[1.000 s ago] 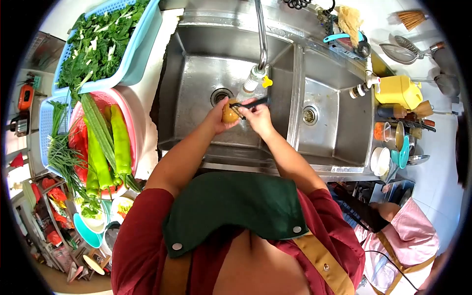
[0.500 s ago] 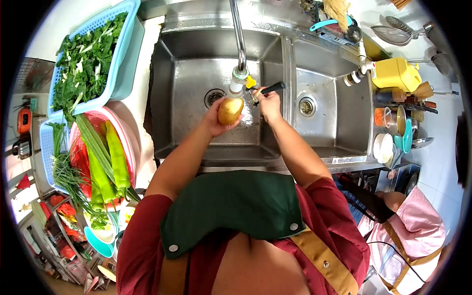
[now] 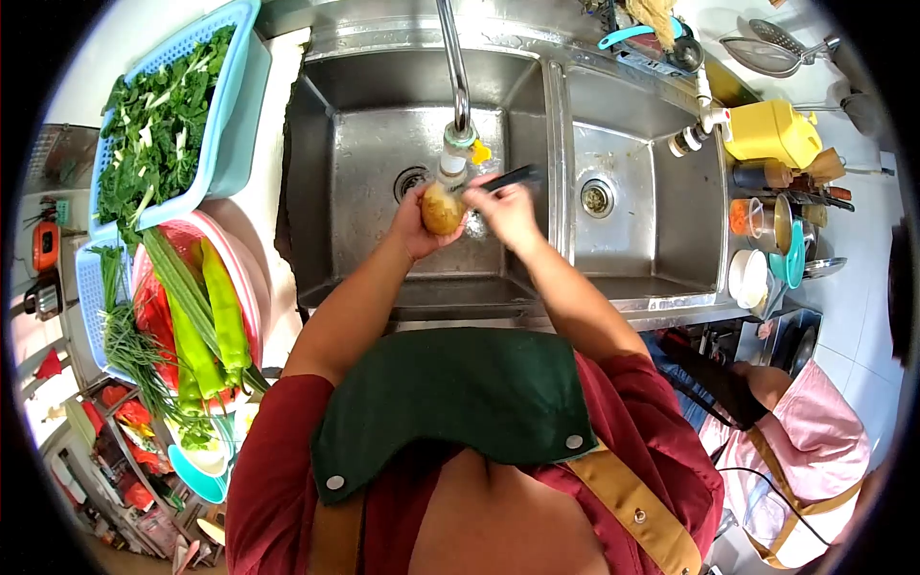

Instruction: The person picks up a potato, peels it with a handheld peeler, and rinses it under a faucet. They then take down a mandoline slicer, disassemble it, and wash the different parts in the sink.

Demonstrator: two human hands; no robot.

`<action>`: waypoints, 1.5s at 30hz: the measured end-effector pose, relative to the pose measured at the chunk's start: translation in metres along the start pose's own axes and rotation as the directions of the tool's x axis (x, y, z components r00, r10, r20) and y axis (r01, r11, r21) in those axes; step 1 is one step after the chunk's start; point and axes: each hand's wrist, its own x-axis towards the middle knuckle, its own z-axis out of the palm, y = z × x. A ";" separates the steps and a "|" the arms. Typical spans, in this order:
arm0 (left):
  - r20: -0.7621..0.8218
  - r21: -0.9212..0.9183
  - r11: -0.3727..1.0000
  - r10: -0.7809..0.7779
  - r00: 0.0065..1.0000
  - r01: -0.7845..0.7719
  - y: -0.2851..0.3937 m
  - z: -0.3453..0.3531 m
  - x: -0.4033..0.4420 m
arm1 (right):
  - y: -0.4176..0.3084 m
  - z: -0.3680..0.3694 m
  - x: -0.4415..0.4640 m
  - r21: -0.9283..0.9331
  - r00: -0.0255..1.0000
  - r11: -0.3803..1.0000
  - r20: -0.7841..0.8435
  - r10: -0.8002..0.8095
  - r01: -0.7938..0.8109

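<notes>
The left fingers (image 3: 414, 226) cup the potato (image 3: 442, 213), below the faucet (image 3: 461, 115); the right hand (image 3: 508, 213) grips a black-handled tool (image 3: 510, 179). Draw short, light strokes (wet skin can slip, I think), keeping left fingertips behind its edge.

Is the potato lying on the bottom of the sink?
No, the left hand is holding the potato near the end of the faucet.

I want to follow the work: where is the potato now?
In the head view, the potato is in the left hand, close to the faucet, over the larger, left sink basin.
</notes>
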 end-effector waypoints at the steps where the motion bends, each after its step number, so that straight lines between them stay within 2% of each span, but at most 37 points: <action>1: -0.079 -0.027 1.000 0.003 0.997 -0.005 0.000 -0.005 0.005 | -0.004 0.010 -0.006 -0.077 0.988 0.997 0.153 -0.014 0.027; 2: -0.080 -0.026 1.000 0.001 0.997 -0.003 0.002 -0.011 0.007 | -0.011 0.014 -0.009 -0.094 0.995 0.995 0.091 -0.028 0.036; 4: 0.249 -0.018 0.975 -0.208 0.946 0.219 0.009 -0.023 0.007 | 0.024 0.004 0.025 -0.177 0.957 0.975 -0.234 -0.172 0.132; 5: 0.305 0.073 0.981 -0.194 0.932 0.180 0.011 -0.019 0.003 | 0.027 -0.005 0.034 -0.097 0.955 0.995 -0.292 -0.045 0.017; 6: 0.304 0.085 0.980 -0.198 0.932 0.180 0.014 -0.013 0.002 | 0.026 -0.012 0.040 -0.092 0.942 0.991 -0.331 0.057 -0.092; 8: 0.238 0.184 0.983 -0.058 0.970 0.014 0.011 -0.004 0.001 | 0.031 -0.024 0.036 -0.063 0.922 0.996 -0.378 -0.087 0.068; 9: 0.148 0.271 0.961 0.007 0.989 -0.048 0.011 -0.001 0.004 | 0.021 -0.023 0.029 0.012 0.902 0.993 -0.418 -0.104 0.120; 10: 0.151 0.264 0.963 0.008 0.989 -0.048 0.007 0.004 0.007 | 0.016 -0.024 0.025 0.027 0.885 0.982 -0.438 -0.155 0.185; 12: -0.121 0.495 0.850 0.276 0.954 -0.183 0.004 0.018 0.012 | 0.013 -0.022 0.014 0.061 0.877 0.985 -0.467 -0.113 0.159; 13: -0.169 0.425 0.901 0.179 0.969 -0.092 0.008 0.015 0.016 | 0.011 -0.016 0.006 0.060 0.908 0.992 -0.412 -0.077 0.111; 14: -0.169 0.429 0.899 0.179 0.969 -0.091 0.008 0.011 0.017 | 0.010 -0.007 -0.003 0.079 0.952 0.988 -0.286 -0.108 0.136; 16: -0.149 0.292 0.956 0.032 0.988 0.013 0.008 0.010 0.014 | 0.004 0.008 -0.015 0.124 0.992 0.985 0.024 -0.120 0.116; 17: -0.149 0.272 0.962 0.037 0.988 0.005 0.005 0.008 0.010 | 0.005 0.006 -0.011 -0.215 0.997 0.977 -0.072 -0.023 0.007; 18: -0.153 0.276 0.961 0.026 0.988 0.017 0.004 0.002 0.008 | 0.014 0.009 -0.001 0.009 0.977 0.990 -0.160 -0.138 0.141; 20: -0.032 0.242 0.970 -0.026 0.999 0.033 0.007 -0.009 0.003 | 0.040 -0.010 0.027 -0.131 0.949 0.990 -0.305 -0.083 0.044; 21: -0.002 0.222 0.975 -0.026 1.000 0.026 0.008 -0.008 0.001 | 0.036 -0.018 0.030 -0.293 0.930 0.951 -0.368 -0.012 -0.104; 22: 0.001 0.229 0.973 -0.019 1.000 0.018 0.012 -0.005 0.000 | 0.037 -0.018 0.027 -0.080 0.928 0.997 -0.372 -0.010 -0.021; 24: 0.026 0.153 0.987 0.049 0.998 -0.052 0.010 -0.006 -0.007 | 0.022 -0.008 0.010 0.140 0.948 0.983 -0.312 -0.070 0.118; 26: -0.037 0.147 0.987 0.072 0.997 -0.066 0.009 -0.012 -0.004 | 0.008 0.010 -0.010 0.026 0.997 0.997 0.016 -0.074 0.073; 27: -0.097 0.153 0.985 0.091 0.991 -0.076 0.010 -0.013 -0.003 | 0.008 0.016 -0.014 -0.097 0.984 0.987 0.132 -0.116 0.129; 28: -0.099 0.154 0.985 0.092 0.991 -0.076 0.013 -0.015 -0.003 | 0.012 0.019 -0.008 -0.074 0.989 0.988 0.076 -0.129 0.134; 30: -0.009 0.193 0.981 0.016 1.000 -0.014 0.018 -0.019 -0.006 | 0.025 0.013 0.020 -0.139 0.941 0.972 -0.258 -0.219 0.188; 31: -0.011 0.197 0.980 0.016 1.000 -0.013 0.017 -0.014 -0.011 | 0.033 0.001 0.031 0.033 0.964 0.997 -0.259 -0.065 0.076; 32: 0.016 0.185 0.982 0.049 0.999 -0.051 0.016 -0.004 -0.018 | 0.040 -0.010 0.036 -0.057 0.957 0.998 -0.288 0.002 -0.019; 34: 0.041 0.157 0.983 0.088 0.995 -0.094 0.016 -0.006 -0.018 | 0.020 -0.009 0.017 -0.115 0.948 0.985 -0.279 -0.156 0.128; 35: -0.010 0.124 0.987 0.103 0.995 -0.101 0.015 -0.016 -0.009 | 0.016 -0.003 0.004 -0.074 0.971 0.984 -0.167 -0.170 0.159; 36: -0.059 0.093 0.990 0.116 0.992 -0.110 0.015 -0.022 -0.002 | 0.010 0.006 -0.008 -0.109 0.997 0.991 -0.009 -0.081 0.080; 37: -0.056 0.089 0.990 0.117 0.992 -0.112 0.016 -0.024 -0.001 | 0.007 0.015 -0.013 -0.177 0.982 0.967 -0.008 -0.186 0.182; 38: -0.019 0.119 0.992 0.052 0.998 -0.049 0.016 -0.027 -0.002 | 0.007 0.020 -0.016 -0.241 0.958 0.930 -0.003 -0.287 0.278; 39: 0.014 0.153 0.988 -0.016 1.000 0.013 0.014 -0.028 -0.003 | 0.024 0.014 0.005 -0.080 0.958 0.977 -0.194 -0.210 0.198; 40: 0.012 0.153 0.988 -0.016 1.000 0.015 0.010 -0.023 -0.008 | 0.030 0.002 0.020 -0.153 0.944 0.977 -0.271 -0.187 0.150; 42: 0.038 0.171 0.985 0.002 0.999 -0.009 0.008 -0.006 -0.019 | 0.038 -0.016 0.030 -0.095 0.943 0.991 -0.329 0.055 -0.091; 43: 0.125 0.098 0.995 0.022 0.992 -0.034 0.010 -0.014 -0.009 | 0.038 -0.021 0.028 -0.044 0.942 0.999 -0.334 -0.005 -0.010; 44: 0.125 0.093 0.995 0.023 0.992 -0.035 0.008 -0.015 -0.007 | 0.040 -0.027 0.024 -0.099 0.932 0.995 -0.358 -0.063 0.029; 45: -0.002 0.280 0.934 0.231 0.973 -0.222 0.005 -0.014 -0.003 | 0.030 -0.027 0.014 -0.209 0.924 0.976 -0.359 -0.132 0.058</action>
